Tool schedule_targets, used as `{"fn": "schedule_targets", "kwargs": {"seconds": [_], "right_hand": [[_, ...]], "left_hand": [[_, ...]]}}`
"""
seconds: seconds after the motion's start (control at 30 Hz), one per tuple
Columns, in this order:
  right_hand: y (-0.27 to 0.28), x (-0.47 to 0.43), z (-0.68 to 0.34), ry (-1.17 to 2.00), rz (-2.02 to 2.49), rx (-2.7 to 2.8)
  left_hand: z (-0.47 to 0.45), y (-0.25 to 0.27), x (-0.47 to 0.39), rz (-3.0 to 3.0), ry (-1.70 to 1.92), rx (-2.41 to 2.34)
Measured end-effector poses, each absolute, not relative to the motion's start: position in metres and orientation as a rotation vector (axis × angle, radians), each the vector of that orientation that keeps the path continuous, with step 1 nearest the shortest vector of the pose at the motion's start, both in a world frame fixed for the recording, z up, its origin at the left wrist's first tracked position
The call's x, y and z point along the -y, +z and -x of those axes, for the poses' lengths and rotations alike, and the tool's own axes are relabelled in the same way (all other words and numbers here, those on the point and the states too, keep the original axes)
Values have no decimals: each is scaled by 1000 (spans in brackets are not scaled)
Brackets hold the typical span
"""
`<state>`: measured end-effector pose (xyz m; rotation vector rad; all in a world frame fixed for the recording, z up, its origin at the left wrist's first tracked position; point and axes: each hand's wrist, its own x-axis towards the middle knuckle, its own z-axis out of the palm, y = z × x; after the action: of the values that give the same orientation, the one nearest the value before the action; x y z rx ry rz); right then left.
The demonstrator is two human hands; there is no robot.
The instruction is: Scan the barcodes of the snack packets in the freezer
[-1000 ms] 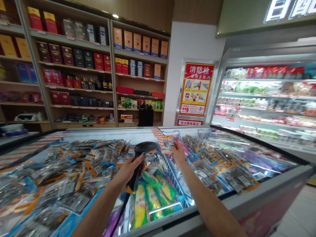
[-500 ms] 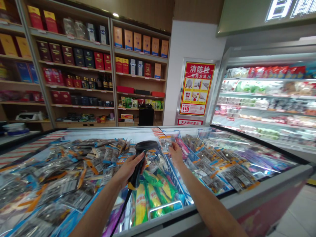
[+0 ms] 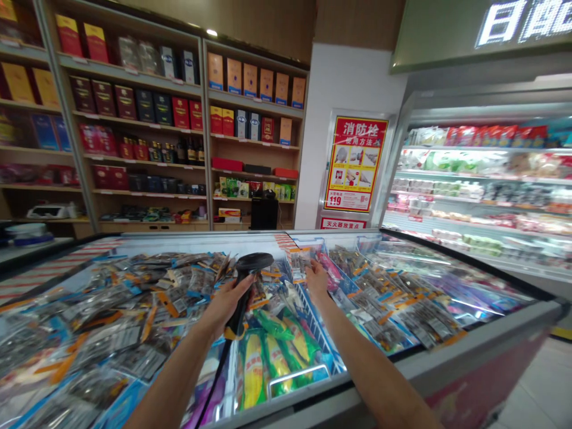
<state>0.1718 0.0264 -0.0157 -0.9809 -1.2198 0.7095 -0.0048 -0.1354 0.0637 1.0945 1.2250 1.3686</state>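
A black barcode scanner (image 3: pixel 254 261) with yellow trim low on its grip is upright in my left hand (image 3: pixel 230 304), my fingers wrapped round the handle. Its black cord hangs down to the bottom edge. My right hand (image 3: pixel 317 281) pinches a small clear packet (image 3: pixel 300 260) with an orange and white label, held to the right of the scanner's head. The packet's contents are too small to make out. Below the hands lie yellow and green corn packs (image 3: pixel 254 366) beside a white wire basket divider (image 3: pixel 318 325).
The chest freezer (image 3: pixel 482 357) holds many clear packets with orange and blue edges (image 3: pixel 107 333) at left and more (image 3: pixel 402 292) at right. Behind stand shelves of boxes (image 3: pixel 179 112), a red and yellow wall poster (image 3: pixel 353 164) and a lit refrigerated display (image 3: pixel 487 173).
My left hand has shifted the scanner a little to the left. The packet in my right hand has been raised slightly, and its face shows more plainly.
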Motion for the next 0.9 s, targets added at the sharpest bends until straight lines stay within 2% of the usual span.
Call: {"fn": "schedule_targets", "kwargs": {"seconds": [0.13, 0.4, 0.6, 0.73, 0.9], "right_hand": [[-11, -27, -147, 724, 1095, 1181], [4, -14, -87, 644, 1274, 1631], [8, -22, -73, 634, 1265, 1716], [16, -21, -105, 522, 1354, 1742], [23, 0, -210, 256, 1488, 1822]], "left_hand": [[13, 61, 131, -1059, 1403, -1272], [19, 59, 128, -967, 1410, -1276], [18, 65, 129, -884, 1409, -1303], [16, 62, 127, -922, 1378, -1301], [4, 59, 129, -1054, 1319, -1341]]}}
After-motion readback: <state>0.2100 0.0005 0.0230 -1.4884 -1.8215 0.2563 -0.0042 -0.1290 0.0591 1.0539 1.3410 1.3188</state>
